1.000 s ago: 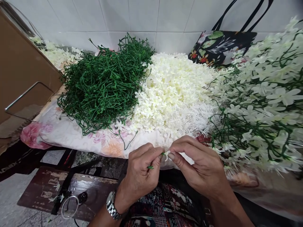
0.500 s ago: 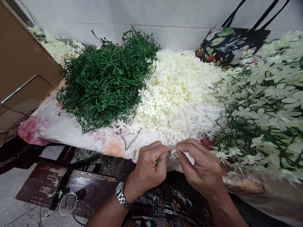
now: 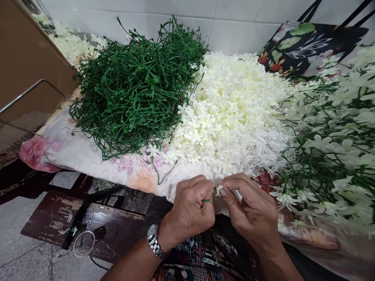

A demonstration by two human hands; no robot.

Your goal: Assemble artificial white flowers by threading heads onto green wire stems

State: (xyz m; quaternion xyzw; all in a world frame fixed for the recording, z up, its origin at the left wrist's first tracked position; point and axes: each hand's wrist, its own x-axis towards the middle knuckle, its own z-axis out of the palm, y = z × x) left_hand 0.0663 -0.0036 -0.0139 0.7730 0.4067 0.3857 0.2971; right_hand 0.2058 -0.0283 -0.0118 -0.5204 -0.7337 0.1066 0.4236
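My left hand [image 3: 195, 205] is closed round a green plastic stem [image 3: 207, 200], a bit of which shows below its fingers. A small white artificial flower [image 3: 218, 189] sits at the stem's tip, between both hands. Thumb and forefinger of my right hand [image 3: 249, 205] pinch at the flower; a thin pale strand seems to be between them. Beyond the hands lie a heap of white stamens [image 3: 263, 152], a pile of loose white blossoms [image 3: 228, 97] and a tangle of green stems [image 3: 140, 89].
Finished-looking white flowers on stems [image 3: 331, 164] are heaped at the right. A floral bag [image 3: 304, 50] leans against the tiled wall [image 3: 187, 9]. To the left stands a brown cardboard box [image 3: 32, 54]. Below the cloth-covered surface [image 3: 96, 166] is a wooden bench [image 3: 117, 230] with a clear ring-shaped object [image 3: 84, 244].
The camera view has shifted, so the piles sit slightly differently in the picture. Both hands keep the same hold on the stem and flower, with only slight finger movement.
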